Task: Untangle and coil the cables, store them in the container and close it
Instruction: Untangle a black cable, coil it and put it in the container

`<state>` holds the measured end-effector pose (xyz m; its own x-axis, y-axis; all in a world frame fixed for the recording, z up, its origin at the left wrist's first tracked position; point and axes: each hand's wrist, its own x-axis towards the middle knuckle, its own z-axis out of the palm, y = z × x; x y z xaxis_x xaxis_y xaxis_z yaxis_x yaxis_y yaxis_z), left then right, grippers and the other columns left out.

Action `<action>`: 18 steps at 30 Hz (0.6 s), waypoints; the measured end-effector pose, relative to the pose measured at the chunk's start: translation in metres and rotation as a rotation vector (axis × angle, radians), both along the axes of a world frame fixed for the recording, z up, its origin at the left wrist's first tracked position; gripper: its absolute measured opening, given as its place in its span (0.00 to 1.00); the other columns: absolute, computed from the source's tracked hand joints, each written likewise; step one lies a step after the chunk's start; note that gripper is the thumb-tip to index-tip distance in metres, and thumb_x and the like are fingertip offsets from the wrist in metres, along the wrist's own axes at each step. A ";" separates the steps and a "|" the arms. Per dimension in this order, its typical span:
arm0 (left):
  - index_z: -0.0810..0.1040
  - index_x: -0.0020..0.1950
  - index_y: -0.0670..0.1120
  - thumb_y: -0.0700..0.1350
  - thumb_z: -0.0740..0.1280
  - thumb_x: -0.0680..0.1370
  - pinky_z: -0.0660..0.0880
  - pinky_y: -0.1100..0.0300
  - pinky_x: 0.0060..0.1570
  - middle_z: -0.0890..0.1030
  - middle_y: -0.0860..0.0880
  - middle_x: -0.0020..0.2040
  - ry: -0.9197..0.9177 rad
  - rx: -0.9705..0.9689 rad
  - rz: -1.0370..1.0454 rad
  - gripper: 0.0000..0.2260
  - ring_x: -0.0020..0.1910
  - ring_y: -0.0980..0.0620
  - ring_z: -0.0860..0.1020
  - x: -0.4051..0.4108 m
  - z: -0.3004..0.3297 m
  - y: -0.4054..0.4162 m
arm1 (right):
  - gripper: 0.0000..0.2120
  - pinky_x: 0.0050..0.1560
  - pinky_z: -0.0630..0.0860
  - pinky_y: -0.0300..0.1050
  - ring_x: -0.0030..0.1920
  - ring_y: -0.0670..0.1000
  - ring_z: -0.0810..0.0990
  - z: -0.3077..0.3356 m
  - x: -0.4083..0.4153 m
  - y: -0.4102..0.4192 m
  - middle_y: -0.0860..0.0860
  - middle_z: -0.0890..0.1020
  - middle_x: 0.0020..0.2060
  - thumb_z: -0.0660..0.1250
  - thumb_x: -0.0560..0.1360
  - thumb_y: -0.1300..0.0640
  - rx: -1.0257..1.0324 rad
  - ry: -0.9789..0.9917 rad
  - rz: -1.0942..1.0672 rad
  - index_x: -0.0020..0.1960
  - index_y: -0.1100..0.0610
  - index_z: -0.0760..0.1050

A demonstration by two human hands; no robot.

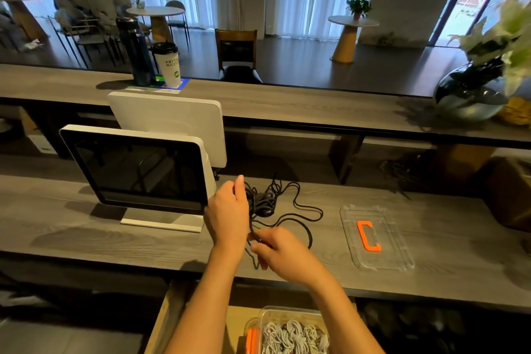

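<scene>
Looking down, I see a long grey wooden desk in a big room with curtains. My left hand grips one black cable, bunched on the desk. My right hand pinches its loose end. One clear lid lies nearby. One clear box of white cables sits below.

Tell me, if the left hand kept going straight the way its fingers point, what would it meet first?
Probably the white monitor: the left hand, gripping the black cable, points up and away along the monitor's right edge. Depth is unclear, so it might slip just past it.
</scene>
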<state>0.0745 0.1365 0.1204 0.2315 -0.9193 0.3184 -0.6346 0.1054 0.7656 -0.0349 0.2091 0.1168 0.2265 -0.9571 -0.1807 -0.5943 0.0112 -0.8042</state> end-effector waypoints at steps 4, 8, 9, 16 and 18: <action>0.70 0.37 0.49 0.54 0.54 0.85 0.62 0.63 0.28 0.70 0.53 0.30 -0.265 0.125 -0.119 0.19 0.29 0.56 0.69 0.000 -0.002 0.000 | 0.08 0.45 0.79 0.45 0.40 0.47 0.80 0.017 -0.010 -0.002 0.49 0.81 0.40 0.59 0.83 0.54 -0.240 0.348 0.140 0.53 0.54 0.77; 0.70 0.36 0.49 0.55 0.54 0.85 0.60 0.62 0.29 0.72 0.52 0.32 -0.310 0.215 -0.255 0.20 0.31 0.57 0.69 -0.001 0.001 -0.005 | 0.12 0.41 0.76 0.43 0.43 0.46 0.77 0.022 -0.025 -0.002 0.47 0.82 0.42 0.59 0.82 0.49 -0.643 0.551 0.075 0.55 0.50 0.80; 0.70 0.35 0.49 0.54 0.54 0.85 0.62 0.61 0.30 0.72 0.51 0.32 -0.270 0.223 -0.306 0.20 0.31 0.56 0.70 -0.001 0.000 -0.006 | 0.13 0.38 0.73 0.39 0.41 0.44 0.75 0.018 -0.028 -0.003 0.45 0.81 0.40 0.59 0.80 0.47 -0.723 0.542 0.027 0.52 0.50 0.81; 0.75 0.38 0.48 0.59 0.53 0.83 0.65 0.66 0.28 0.72 0.53 0.29 -0.022 -0.128 -0.551 0.22 0.31 0.54 0.74 0.006 -0.010 -0.001 | 0.06 0.46 0.78 0.38 0.44 0.43 0.81 0.004 -0.032 -0.009 0.43 0.82 0.38 0.80 0.66 0.54 -0.484 -0.210 -0.458 0.40 0.49 0.85; 0.74 0.40 0.50 0.57 0.53 0.84 0.65 0.71 0.30 0.71 0.58 0.30 -0.017 -0.271 -0.579 0.19 0.31 0.59 0.74 0.007 -0.017 0.000 | 0.09 0.48 0.79 0.41 0.45 0.43 0.82 0.002 -0.029 -0.010 0.46 0.83 0.42 0.82 0.63 0.58 -0.373 -0.366 -0.534 0.38 0.49 0.84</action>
<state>0.0816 0.1367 0.1038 -0.2860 -0.7800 0.5567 -0.4287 0.6237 0.6536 -0.0644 0.1990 0.1184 -0.3029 -0.9368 0.1751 -0.2779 -0.0890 -0.9565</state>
